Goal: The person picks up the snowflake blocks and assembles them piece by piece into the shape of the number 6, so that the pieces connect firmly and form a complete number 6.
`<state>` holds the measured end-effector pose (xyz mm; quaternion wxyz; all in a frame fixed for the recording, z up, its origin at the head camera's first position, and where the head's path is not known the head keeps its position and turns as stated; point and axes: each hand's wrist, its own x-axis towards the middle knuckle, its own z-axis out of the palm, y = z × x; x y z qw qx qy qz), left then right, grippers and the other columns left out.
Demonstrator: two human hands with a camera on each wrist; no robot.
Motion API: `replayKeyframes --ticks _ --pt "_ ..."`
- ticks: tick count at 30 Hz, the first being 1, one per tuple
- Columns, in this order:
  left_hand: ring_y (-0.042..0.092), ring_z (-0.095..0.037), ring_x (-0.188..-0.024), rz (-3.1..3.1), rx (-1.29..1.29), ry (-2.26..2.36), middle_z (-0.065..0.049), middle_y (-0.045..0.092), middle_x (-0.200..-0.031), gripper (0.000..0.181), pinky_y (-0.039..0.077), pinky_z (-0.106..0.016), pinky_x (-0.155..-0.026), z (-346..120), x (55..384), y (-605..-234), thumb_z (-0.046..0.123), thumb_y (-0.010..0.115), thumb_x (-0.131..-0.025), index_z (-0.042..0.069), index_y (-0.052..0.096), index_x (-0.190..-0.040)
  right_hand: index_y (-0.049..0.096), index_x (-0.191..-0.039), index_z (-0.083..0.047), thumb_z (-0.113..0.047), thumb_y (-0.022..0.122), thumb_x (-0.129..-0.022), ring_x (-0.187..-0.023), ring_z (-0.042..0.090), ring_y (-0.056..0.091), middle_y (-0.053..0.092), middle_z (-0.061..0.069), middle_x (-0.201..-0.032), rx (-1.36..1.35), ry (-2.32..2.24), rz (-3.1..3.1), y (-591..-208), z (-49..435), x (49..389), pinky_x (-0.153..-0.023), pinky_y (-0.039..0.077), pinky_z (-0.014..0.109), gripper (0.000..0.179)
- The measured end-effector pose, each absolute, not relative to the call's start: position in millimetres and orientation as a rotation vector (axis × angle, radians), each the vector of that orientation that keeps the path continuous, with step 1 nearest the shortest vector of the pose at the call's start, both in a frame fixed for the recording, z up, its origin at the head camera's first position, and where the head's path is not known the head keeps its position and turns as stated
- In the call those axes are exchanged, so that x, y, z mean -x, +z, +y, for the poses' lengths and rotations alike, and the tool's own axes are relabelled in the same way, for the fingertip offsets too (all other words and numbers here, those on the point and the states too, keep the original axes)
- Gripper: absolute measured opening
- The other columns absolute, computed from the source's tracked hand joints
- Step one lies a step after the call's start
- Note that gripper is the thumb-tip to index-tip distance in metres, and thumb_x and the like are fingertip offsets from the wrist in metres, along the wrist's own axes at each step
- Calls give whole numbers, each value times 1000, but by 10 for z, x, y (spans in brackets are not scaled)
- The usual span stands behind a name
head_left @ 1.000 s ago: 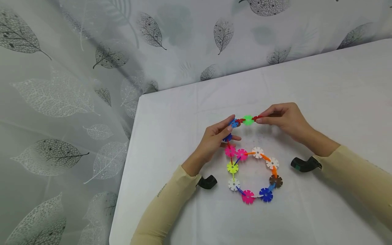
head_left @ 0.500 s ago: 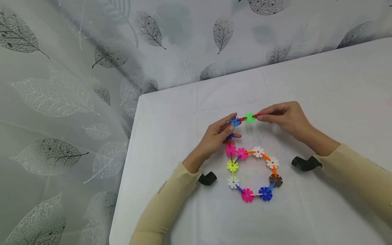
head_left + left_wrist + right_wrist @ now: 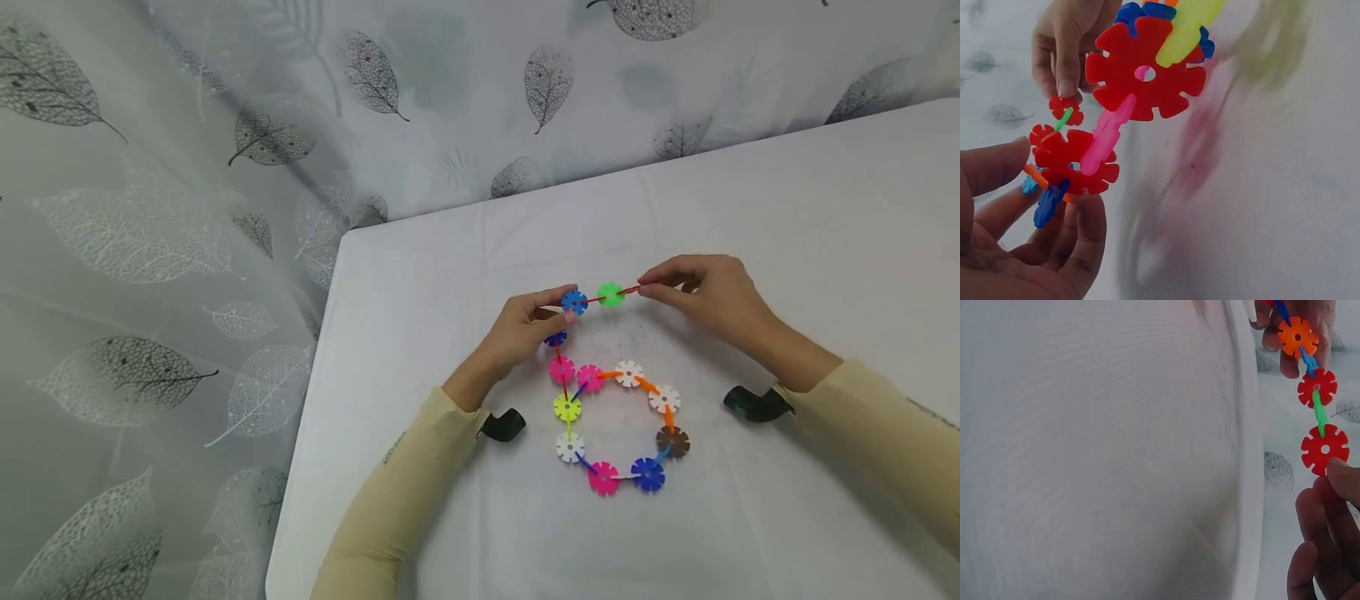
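Observation:
A chain of notched plastic interlocking discs in many colours runs up from a closed ring on the table. My left hand [image 3: 517,333] pinches its upper part between thumb and fingers, near the light blue disc [image 3: 575,302]. In the left wrist view, an orange disc [image 3: 1036,176] lies between that thumb and the fingers. My right hand [image 3: 712,292] pinches the red disc [image 3: 1325,450] at the chain's end. Between the hands hangs a bright green disc [image 3: 611,294], linked to a red disc on either side. A dark blue disc [image 3: 556,337] sits under the left hand, partly hidden.
The ring lies below the hands, with a brown disc [image 3: 672,442], a yellow disc [image 3: 567,407] and several others. A white-covered table [image 3: 420,333] carries everything. Leaf-patterned curtains [image 3: 450,100] hang behind and to the left. Black wrist-camera mounts [image 3: 756,405] stick out near both sleeves.
My right hand has moved slightly right, still holding the end red disc. The stretch between the hands has twisted, so its red discs now show edge-on. The left hand has barely shifted.

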<state>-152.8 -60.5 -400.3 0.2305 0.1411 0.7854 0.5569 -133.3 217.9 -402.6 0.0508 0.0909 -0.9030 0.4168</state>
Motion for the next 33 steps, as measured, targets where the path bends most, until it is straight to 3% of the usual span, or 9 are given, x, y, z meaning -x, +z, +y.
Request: replayKeyframes --ticks 8,16,22,26,33 --pt "70 -10 -96 2215 -251 1524 3 70 -117 47 48 -26 -67 -582 1583 -4015 19 79 -91 14 66 -136 79 -105 -13 -14 80 -89 -84 20 61 75 6 -97 -320 1203 -2786 -4091 2203 1345 -66 44 18 16" --pt "66 -7 -96 2398 -391 1224 2 72 -110 45 53 -23 -80 -559 1627 -4001 25 76 -93 12 67 -135 79 -103 -13 -16 80 -89 -82 23 62 74 6 -95 -335 1177 -2860 -4126 2221 1355 -62 47 24 15" --pt "64 -10 -93 2407 -401 1111 2 70 -106 43 53 -23 -75 -547 1678 -3997 24 74 -94 12 67 -135 79 -102 -13 -15 79 -90 -86 23 63 75 5 -95 -364 1154 -2937 -4121 2219 1376 -69 49 29 13" --pt "64 -10 -94 2381 -382 1075 2 70 -111 44 53 -24 -73 -534 1717 -4000 27 73 -95 12 67 -136 79 -103 -13 -14 78 -90 -91 22 64 75 3 -97 -389 1150 -2962 -4121 2229 1393 -75 50 34 13" --pt "64 -13 -104 2426 -413 988 -3 65 -133 51 53 -35 -88 -558 1782 -3913 49 55 -102 18 61 -142 77 -111 -13 -23 75 -94 -92 25 64 74 6 -102 -335 1130 -2991 -4102 2300 1409 -75 50 40 20"
